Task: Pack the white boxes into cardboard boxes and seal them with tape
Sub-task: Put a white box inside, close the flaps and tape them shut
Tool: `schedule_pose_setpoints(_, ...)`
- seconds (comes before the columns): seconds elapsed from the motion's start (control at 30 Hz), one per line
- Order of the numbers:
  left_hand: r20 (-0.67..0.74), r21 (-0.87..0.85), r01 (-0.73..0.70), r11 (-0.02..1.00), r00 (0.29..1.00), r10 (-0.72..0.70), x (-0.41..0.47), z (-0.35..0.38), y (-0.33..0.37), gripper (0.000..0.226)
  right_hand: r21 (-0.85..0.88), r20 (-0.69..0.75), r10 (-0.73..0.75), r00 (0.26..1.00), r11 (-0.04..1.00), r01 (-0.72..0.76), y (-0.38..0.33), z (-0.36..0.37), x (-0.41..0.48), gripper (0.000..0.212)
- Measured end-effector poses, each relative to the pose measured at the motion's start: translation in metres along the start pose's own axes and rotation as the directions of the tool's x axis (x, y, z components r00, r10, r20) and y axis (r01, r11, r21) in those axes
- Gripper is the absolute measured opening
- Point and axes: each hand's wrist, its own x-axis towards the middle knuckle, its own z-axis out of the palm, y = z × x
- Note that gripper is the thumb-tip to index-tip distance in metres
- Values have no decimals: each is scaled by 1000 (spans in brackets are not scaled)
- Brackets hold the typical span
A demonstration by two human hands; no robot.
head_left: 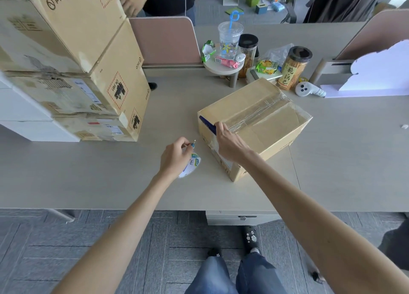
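Observation:
A closed cardboard box [265,121] lies on the table [110,178], with clear tape running along its top seam and down its near-left side. My right hand [230,143] rests on the box's near-left top edge, fingers pressing the tape there. A dark blue strip shows on that edge beside the fingers. My left hand [174,158] grips a roll of clear tape [191,165] with a white and green label, just left of the box and low over the table. No white boxes are in view.
A stack of large cardboard boxes [73,68] stands at the left of the table. Behind the taped box are a small round stand [221,69] with a plastic cup [229,41], snack jars [292,69] and a white device [308,90]. Another person's hand [130,4] touches the stack's far side.

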Motion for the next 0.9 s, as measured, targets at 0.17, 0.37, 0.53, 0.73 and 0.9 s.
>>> schedule_pose_setpoints(0.17, 32, -8, 13, 1000, 999, -13, -7, 1, -13, 13, 14, -186, 116, 976, 993, -116, 13, 15, 22, 32)
schedule_pose_setpoints(0.37, 40, -23, 49, 999, 998, -48, -12, 0, -32, 12, -102, -267, 149, 952, 978, -181, 13, 33, 28, 39)
schedule_pose_setpoints(0.53, 45, -35, 53, 998, 998, -52, -12, -7, -38, 13, -380, -299, 58, 952, 909, -174, 14, 50, 29, 45)
schedule_pose_setpoints(0.73, 120, -163, 25, 986, 993, -5, -17, -21, -21, 32, 294, -224, 275, 935, 934, -204, 5, 26, 17, 34)
schedule_pose_setpoints(0.9, 276, -297, 84, 951, 961, 1, -16, -32, -9, 41, 853, 218, 328, 919, 394, -343, -18, 24, -15, 40)
